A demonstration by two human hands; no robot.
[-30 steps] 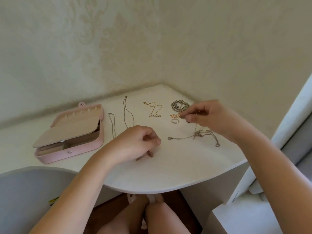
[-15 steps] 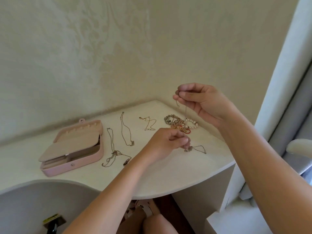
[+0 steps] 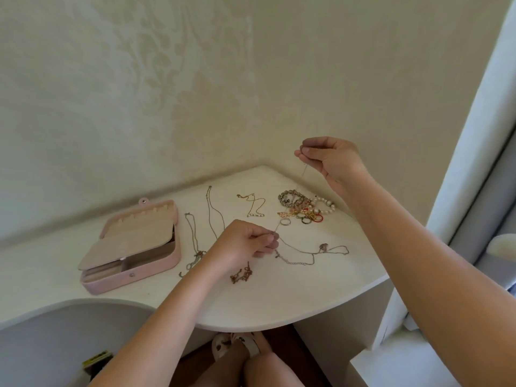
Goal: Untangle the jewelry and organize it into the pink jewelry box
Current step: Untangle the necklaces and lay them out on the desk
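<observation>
Pinched at both ends (2 fingertip grips), the silver chain (image 3: 304,170) slants from the left hand (image 3: 245,243), low over the desk (image 3: 279,303), up to the right hand (image 3: 331,159) above its back corner.

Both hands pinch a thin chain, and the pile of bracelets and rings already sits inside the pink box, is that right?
Not quite. In the head view the pile of bracelets and rings lies on the table near the wall corner, not inside the pink jewelry box, open at the left. The left hand and right hand do pinch a thin chain.
</observation>
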